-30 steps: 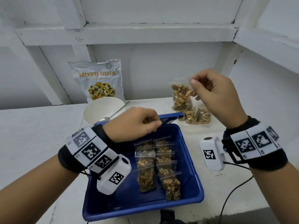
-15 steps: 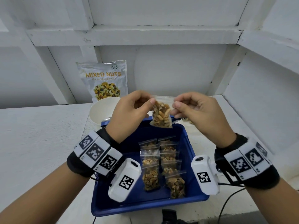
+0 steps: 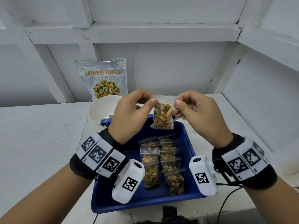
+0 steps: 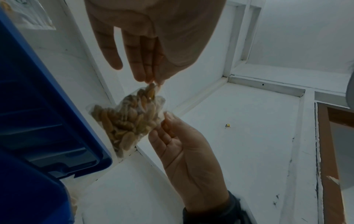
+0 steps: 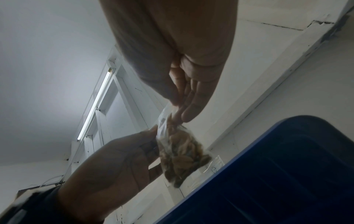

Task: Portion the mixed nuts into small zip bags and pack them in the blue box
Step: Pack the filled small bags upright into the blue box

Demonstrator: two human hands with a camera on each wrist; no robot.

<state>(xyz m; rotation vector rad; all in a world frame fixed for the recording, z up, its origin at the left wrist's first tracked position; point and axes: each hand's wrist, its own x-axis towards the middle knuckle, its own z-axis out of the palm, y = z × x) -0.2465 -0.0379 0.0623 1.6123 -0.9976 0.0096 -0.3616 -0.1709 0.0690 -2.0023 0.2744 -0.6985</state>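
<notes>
Bag (image 3: 162, 117) of nuts hangs above the far end of the box (image 3: 191, 147), left hand (image 3: 131, 113) and right hand (image 3: 199, 113) each pinching a top corner, probably to press the zip shut before packing.

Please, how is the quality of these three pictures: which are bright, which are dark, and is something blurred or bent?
Head view: bright, even light; wide-angle bending of the shelf edges; the held zip bag slightly soft. Left wrist view: dim and bluish; the left hand very near the lens and soft. Right wrist view: darkest; the blue box nearly black, the right hand shadowed, a tube lamp glaring.
</notes>
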